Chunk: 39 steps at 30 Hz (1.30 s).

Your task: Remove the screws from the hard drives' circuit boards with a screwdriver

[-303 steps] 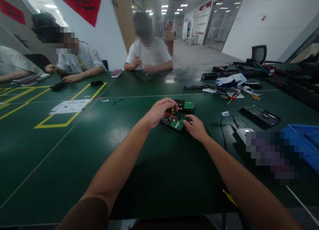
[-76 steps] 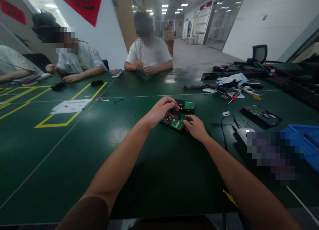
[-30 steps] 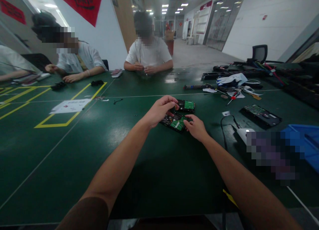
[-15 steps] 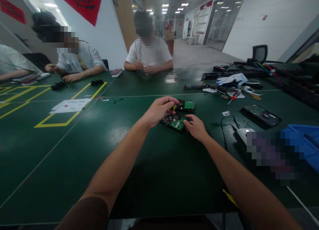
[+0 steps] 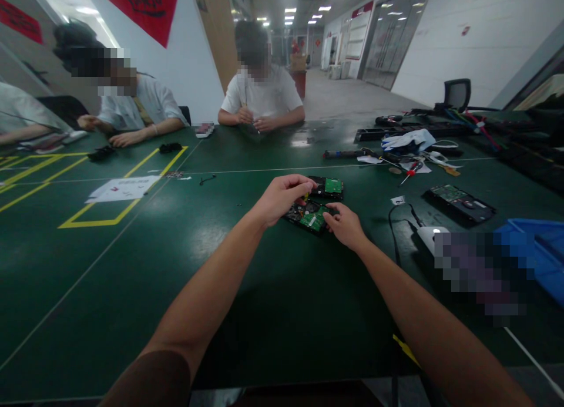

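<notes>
A hard drive (image 5: 311, 219) lies on the green table, its underside up, with a green circuit board showing. My left hand (image 5: 284, 198) is over its far left part, fingers pinched on a small yellow tool (image 5: 305, 198) that looks like a short screwdriver. The fingers hide most of that tool, and its tip cannot be made out. At the drive's right end, the thumb and fingers of my right hand (image 5: 346, 224) grip the edge. Just behind lies a second hard drive (image 5: 333, 187), partly covered by my left fingers.
On the right are a third hard drive (image 5: 460, 204), a blue bin (image 5: 541, 248) and a white device with a cable (image 5: 427, 235). Farther back lie a white glove (image 5: 409, 141) and a red-handled screwdriver (image 5: 413, 171). Paper (image 5: 123, 188) lies at left. People sit across the table.
My left fingers have shifted slightly at the yellow tool, and less of it shows. My right hand stays on the drive's edge. The whole view has shifted a little.
</notes>
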Available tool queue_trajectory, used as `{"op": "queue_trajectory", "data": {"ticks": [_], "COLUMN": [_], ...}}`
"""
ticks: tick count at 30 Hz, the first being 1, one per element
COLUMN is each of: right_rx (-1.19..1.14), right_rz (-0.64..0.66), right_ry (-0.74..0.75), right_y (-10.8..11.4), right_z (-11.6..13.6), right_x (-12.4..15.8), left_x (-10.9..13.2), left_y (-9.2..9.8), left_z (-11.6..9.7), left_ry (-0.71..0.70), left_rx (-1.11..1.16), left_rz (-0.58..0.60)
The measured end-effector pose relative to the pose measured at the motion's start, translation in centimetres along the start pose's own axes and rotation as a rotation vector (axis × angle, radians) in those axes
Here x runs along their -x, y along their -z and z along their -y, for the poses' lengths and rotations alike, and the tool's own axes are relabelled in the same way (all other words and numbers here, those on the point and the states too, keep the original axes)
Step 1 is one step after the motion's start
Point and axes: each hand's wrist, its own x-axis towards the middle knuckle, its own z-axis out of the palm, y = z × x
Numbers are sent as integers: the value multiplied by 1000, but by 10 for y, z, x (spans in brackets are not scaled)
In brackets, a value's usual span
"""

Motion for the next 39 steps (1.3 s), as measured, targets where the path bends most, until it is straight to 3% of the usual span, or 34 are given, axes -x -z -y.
{"op": "queue_trajectory", "data": {"ticks": [10,13,17,24,32,39], "right_rx": [9,2,-3,-7,6,6], "right_rz": [6,3,3,1,-1,7], "right_ry": [-10,-20,-21,-23,-12,-1], "right_y": [2,1,1,2,-1,0], "right_z": [1,1,3,6,0,-1], "right_x": [1,1,2,2,0,0], "left_x": [1,-2,-3,3,5,4], "left_y": [2,2,1,-2,-3,-3], "left_z": [-1,3,7,2,0,4], "left_ry": [-47,-110,-244,-450,-481,-468], "left_rx": [-77,-133,-380,-678,-767,-711], "left_rz": [22,-44,-182,-242,-237,-218]}}
